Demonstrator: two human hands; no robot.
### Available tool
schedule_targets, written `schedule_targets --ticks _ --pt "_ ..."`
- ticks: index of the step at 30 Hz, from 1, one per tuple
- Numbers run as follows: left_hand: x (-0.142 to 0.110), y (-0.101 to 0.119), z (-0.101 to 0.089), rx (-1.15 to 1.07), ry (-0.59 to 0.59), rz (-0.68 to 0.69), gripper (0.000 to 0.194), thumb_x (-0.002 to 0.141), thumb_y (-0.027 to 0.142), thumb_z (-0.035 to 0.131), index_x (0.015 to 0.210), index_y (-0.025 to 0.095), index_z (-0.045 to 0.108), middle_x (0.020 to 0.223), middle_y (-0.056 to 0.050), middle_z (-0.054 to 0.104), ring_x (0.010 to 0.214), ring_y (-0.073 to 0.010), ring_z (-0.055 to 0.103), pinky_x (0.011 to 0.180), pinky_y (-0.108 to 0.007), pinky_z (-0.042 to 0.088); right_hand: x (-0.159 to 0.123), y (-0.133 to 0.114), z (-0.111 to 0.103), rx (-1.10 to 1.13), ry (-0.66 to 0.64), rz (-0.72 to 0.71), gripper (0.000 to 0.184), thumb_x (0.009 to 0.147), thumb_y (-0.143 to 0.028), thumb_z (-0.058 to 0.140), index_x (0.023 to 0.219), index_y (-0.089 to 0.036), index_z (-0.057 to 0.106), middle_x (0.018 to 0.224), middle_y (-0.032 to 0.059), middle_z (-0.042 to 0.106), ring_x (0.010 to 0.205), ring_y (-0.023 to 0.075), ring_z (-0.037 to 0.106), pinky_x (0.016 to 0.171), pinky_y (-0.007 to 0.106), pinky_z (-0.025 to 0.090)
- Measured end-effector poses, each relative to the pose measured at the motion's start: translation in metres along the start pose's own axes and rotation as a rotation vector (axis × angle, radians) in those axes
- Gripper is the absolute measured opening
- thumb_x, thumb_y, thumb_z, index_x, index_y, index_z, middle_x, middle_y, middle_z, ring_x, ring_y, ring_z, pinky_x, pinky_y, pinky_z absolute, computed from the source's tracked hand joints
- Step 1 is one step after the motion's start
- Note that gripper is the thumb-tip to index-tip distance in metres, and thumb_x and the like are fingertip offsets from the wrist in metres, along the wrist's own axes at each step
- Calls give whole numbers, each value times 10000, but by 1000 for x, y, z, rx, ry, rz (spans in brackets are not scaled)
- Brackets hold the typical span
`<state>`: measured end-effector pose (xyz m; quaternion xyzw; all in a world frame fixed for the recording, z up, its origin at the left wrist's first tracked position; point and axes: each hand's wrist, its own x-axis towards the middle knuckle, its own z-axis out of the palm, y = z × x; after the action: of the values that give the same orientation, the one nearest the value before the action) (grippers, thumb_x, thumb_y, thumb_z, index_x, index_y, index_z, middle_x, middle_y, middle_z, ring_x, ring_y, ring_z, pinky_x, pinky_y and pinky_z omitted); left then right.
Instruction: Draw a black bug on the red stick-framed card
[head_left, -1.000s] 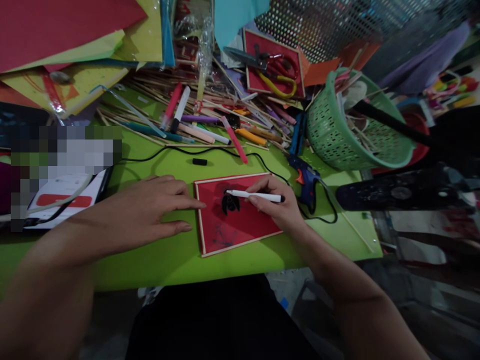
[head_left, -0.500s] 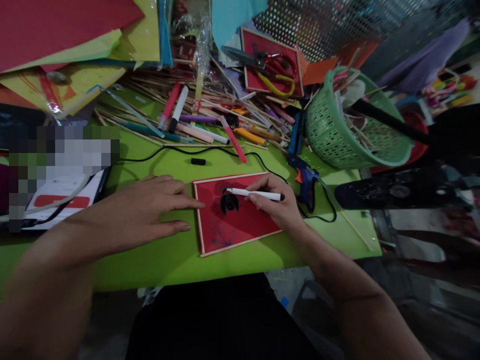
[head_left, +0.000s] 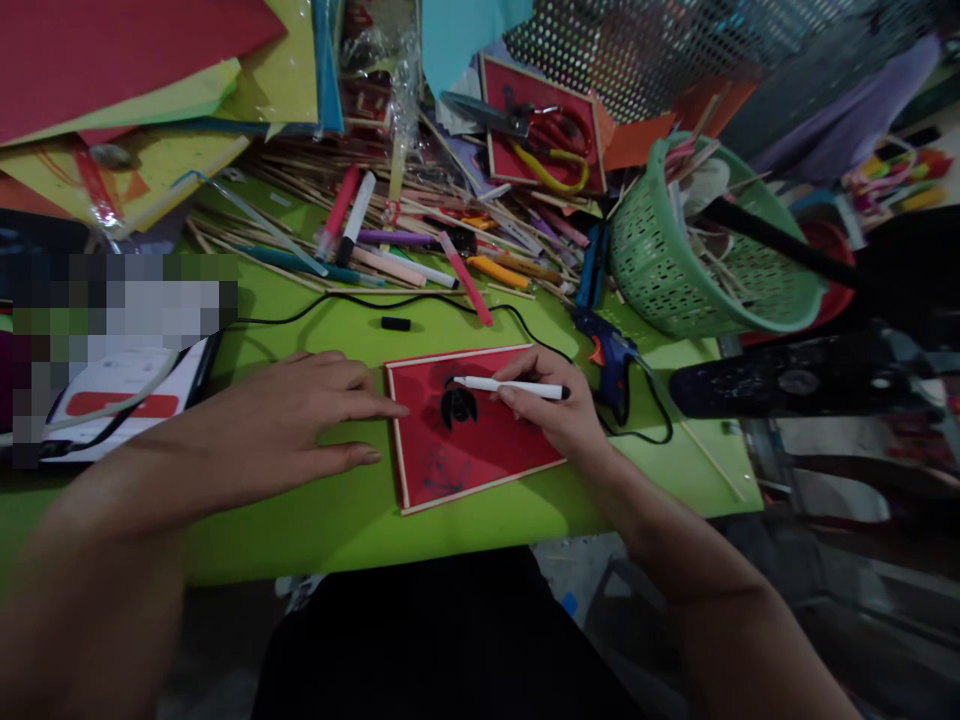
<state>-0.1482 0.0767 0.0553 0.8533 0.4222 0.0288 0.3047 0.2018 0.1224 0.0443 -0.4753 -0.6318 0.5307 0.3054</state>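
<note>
A red panel [head_left: 502,440] edged with thin wooden sticks lies on the green table [head_left: 315,535]. On it is a black drawn figure [head_left: 459,406], with fainter dark lines near the lower left corner. My right hand [head_left: 551,400] pinches a white marker [head_left: 517,387] with a black end, its tip at the top of the black figure. My left hand [head_left: 322,415] rests with fingers stretched out, the index fingertip on the panel's left edge. A black marker cap [head_left: 396,323] lies beyond the panel.
Several markers and thin sticks are heaped behind. A blue glue gun [head_left: 611,360] with its black cord sits right of the panel, near a green basket [head_left: 652,270]. Scissors [head_left: 555,150] lie on another red framed panel at the back. A lit phone [head_left: 127,400] is at left.
Almost nothing differs. Both hands, the marker and the panel hold nearly the same places, with only a very slight shift of the view.
</note>
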Motion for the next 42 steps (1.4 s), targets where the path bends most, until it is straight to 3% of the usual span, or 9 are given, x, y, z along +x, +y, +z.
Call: schedule_targets --ticks 8,21,42 --pt "1 2 -2 -8 -6 2 497 1111 502 643 1575 400 792 1177 -81 784 1080 -297 717 1031 -445 564 0 -4 2 13 39 9 259 848 -444 930 896 -237 782 744 -1 721 596 148 523 537 292 368" --pt "0 2 -2 -27 18 -15 474 1097 533 637 1518 421 822 1221 -62 786 1107 -279 721 1051 -388 544 -1 -5 1 74 69 83 223 791 -393 908 865 -237 767 611 -37 659 503 141 510 493 277 365" --pt "0 -2 1 -19 33 31 474 1104 524 624 1506 381 830 1220 -98 797 1094 -300 734 1033 -432 564 0 -3 0 98 91 67 187 763 -357 884 824 -241 750 639 -33 672 537 144 522 522 276 395"
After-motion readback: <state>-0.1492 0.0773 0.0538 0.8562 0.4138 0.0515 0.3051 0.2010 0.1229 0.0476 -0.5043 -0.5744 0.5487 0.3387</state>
